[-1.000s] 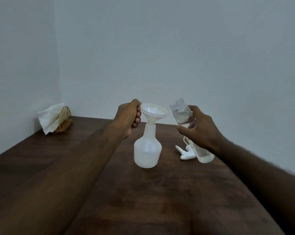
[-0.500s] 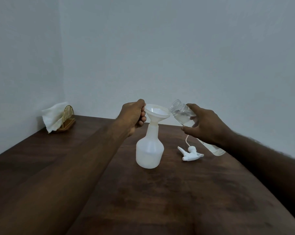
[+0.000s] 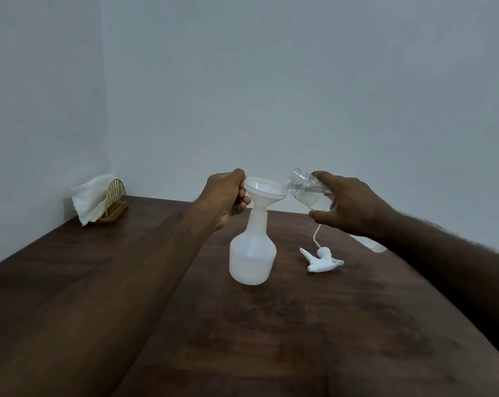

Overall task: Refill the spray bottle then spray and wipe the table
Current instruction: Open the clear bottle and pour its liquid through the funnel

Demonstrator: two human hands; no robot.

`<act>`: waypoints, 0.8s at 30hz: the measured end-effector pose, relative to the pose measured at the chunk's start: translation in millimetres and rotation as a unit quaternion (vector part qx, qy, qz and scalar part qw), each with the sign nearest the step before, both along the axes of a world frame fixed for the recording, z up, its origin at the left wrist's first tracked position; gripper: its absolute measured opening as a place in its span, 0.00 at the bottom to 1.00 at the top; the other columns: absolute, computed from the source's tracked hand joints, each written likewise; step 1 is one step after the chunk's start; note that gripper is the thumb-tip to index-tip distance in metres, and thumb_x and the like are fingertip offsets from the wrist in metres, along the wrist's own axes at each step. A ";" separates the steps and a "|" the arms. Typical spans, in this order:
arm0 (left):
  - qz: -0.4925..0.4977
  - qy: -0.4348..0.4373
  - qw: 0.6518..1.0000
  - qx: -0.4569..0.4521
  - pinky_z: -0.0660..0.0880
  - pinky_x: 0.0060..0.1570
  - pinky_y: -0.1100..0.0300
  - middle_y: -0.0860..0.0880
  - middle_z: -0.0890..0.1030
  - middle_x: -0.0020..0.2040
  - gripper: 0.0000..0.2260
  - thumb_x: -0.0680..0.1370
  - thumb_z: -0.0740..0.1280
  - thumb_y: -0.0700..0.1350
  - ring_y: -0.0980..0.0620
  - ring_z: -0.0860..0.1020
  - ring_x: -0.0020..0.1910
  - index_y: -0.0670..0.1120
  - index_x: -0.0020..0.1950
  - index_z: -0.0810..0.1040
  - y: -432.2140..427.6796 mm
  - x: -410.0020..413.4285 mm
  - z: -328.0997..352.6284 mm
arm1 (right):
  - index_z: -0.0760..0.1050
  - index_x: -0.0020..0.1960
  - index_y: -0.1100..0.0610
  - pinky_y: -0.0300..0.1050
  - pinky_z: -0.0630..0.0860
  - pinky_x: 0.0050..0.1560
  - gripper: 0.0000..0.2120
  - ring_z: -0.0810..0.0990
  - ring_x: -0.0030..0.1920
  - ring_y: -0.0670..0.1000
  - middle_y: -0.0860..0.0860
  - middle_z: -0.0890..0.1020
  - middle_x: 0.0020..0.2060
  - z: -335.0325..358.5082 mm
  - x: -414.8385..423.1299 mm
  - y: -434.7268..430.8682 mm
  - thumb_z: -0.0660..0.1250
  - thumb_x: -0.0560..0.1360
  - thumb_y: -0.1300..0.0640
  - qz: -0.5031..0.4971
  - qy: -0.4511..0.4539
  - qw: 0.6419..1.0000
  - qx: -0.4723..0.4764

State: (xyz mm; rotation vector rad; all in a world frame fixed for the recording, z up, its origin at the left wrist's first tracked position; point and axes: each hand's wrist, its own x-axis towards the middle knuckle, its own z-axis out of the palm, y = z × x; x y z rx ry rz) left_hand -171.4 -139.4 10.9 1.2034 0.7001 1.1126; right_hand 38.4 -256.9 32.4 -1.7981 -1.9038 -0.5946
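Note:
A white translucent spray bottle stands upright in the middle of the dark wooden table, its top off. A white funnel sits in its neck. My left hand grips the funnel's left rim. My right hand holds a clear water bottle tilted steeply, its open mouth just above the funnel's right rim. The bottle's base end shows beyond my wrist. The white trigger sprayer head with its tube lies on the table to the right of the spray bottle.
A gold wire holder with white cloths or napkins stands at the far left corner by the wall. Pale walls close the table at the back and left. My forearms cross the near table from both sides.
My right hand has tipped the water bottle further over and brought its mouth left, up to the funnel's rim. My left hand has stayed on the funnel.

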 end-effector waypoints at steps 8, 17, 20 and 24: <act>-0.002 0.007 1.000 0.005 0.69 0.24 0.64 0.49 0.68 0.26 0.11 0.76 0.61 0.40 0.54 0.70 0.23 0.44 0.33 0.69 -0.3 -0.8 0.2 | 0.68 0.70 0.53 0.45 0.70 0.45 0.31 0.73 0.44 0.52 0.53 0.81 0.54 3.5 3.0 1.8 0.73 0.69 0.51 -0.014 -0.029 0.999 -0.005; 0.003 0.025 0.999 0.032 0.69 0.26 0.62 0.48 0.70 0.27 0.11 0.77 0.60 0.40 0.53 0.71 0.24 0.44 0.34 0.70 -0.5 -1.1 0.2 | 0.66 0.72 0.53 0.50 0.75 0.52 0.34 0.78 0.54 0.58 0.55 0.80 0.58 4.5 1.7 1.1 0.73 0.70 0.50 -0.026 -0.046 0.998 -0.013; 0.011 0.026 0.999 0.035 0.68 0.27 0.62 0.48 0.70 0.28 0.11 0.77 0.61 0.40 0.53 0.70 0.25 0.43 0.34 0.70 -0.2 -0.3 0.2 | 0.65 0.72 0.53 0.51 0.75 0.52 0.34 0.78 0.54 0.59 0.55 0.80 0.59 4.6 1.7 1.1 0.73 0.70 0.50 -0.026 -0.047 0.998 -0.015; 0.014 0.026 0.999 0.037 0.68 0.26 0.62 0.47 0.70 0.29 0.10 0.76 0.60 0.39 0.52 0.70 0.26 0.43 0.34 0.70 0.2 -0.4 0.2 | 0.65 0.72 0.53 0.52 0.75 0.53 0.34 0.78 0.55 0.59 0.55 0.80 0.59 6.2 2.2 1.4 0.73 0.70 0.50 -0.029 -0.057 0.998 -0.016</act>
